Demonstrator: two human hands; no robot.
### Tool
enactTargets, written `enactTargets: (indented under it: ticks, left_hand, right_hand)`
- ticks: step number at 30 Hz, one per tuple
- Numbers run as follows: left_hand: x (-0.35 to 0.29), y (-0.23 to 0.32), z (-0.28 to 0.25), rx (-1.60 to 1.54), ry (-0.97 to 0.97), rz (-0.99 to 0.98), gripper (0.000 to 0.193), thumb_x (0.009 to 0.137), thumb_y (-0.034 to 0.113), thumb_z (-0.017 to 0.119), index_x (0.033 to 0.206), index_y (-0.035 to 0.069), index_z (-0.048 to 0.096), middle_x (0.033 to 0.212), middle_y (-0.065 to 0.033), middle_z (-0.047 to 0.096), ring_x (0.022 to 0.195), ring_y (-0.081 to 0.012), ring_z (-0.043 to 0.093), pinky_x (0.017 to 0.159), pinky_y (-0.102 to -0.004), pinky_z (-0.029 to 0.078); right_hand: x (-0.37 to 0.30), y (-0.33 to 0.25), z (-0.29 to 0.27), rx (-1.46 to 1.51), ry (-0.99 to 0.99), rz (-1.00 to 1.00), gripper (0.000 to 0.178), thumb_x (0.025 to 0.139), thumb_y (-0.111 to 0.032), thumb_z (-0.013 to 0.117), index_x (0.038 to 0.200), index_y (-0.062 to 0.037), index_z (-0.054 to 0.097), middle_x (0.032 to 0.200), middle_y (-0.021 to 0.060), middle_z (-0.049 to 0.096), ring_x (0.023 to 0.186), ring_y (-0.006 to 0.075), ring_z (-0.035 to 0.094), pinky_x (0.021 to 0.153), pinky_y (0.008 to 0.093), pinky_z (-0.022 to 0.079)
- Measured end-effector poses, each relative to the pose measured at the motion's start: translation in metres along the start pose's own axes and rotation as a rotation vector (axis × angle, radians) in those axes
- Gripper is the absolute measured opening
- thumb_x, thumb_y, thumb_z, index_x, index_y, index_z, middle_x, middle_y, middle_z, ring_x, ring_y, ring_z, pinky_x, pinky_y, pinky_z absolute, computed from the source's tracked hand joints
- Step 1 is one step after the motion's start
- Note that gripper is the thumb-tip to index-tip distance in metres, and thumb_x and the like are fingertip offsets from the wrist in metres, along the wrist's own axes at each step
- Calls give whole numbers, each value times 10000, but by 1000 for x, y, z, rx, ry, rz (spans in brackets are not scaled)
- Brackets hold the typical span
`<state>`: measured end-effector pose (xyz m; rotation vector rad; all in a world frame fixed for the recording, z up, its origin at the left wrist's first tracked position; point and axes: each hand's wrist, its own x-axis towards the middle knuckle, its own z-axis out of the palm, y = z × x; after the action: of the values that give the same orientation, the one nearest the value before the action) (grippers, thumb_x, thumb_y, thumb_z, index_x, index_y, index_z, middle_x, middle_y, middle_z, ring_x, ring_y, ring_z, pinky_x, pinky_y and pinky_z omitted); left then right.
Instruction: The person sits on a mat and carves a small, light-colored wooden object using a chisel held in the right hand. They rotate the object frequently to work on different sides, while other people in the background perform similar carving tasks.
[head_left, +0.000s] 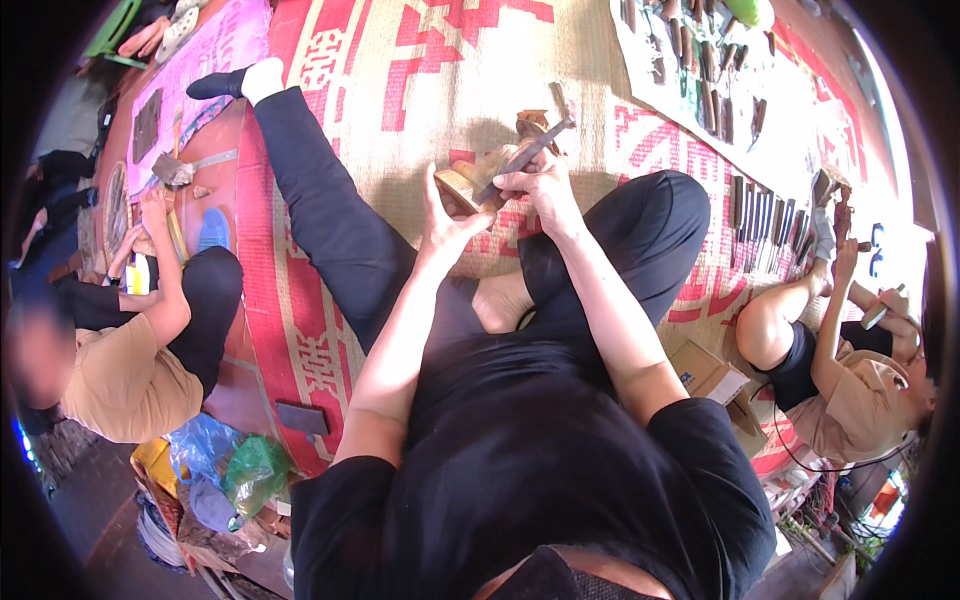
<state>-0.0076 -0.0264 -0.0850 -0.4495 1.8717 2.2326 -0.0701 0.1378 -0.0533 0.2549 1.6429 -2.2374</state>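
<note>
My left hand (447, 222) is wrapped round the near end of a carved piece of pale brown wood (460, 187), held up in front of me between my legs. My right hand (541, 188) is closed on a hammer-like tool (532, 149) with a dark shaft and a short crosswise head at its far end. The tool lies slantwise over the carving, its near end close to my left fingers. Behind the shaft the wood's far part shows; my fingers and the tool cover its middle.
I sit on a red and straw-coloured woven mat (420, 60). To the right lie a row of long-handled tools (768, 222), a cloth with several more tools (705, 70) and a cardboard box (705, 375). People work on both sides. A dark flat block (302, 418) and plastic bags (255, 475) are at left.
</note>
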Motion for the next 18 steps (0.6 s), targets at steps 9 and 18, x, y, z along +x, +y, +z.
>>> enactTargets:
  ticks: [9, 18]
  left_hand:
    - [0, 0, 2, -4, 26, -9, 1147, 672, -39, 754, 1463, 103, -65, 1265, -230, 415, 1107, -273, 522, 874, -384, 529]
    - [1, -4, 1, -4, 14, 32, 1130, 678, -35, 749, 1460, 99, -56, 1273, -233, 402, 1112, -280, 521, 891, -393, 519]
  right_hand:
    - [4, -4, 7, 5, 7, -10, 222, 705, 72, 665, 860, -20, 534, 704, 50, 593, 586, 119, 562, 558, 245, 474]
    - [8, 0, 5, -7, 31, -40, 218, 696, 40, 684, 848, -12, 536, 699, 57, 593, 574, 120, 557, 538, 248, 472]
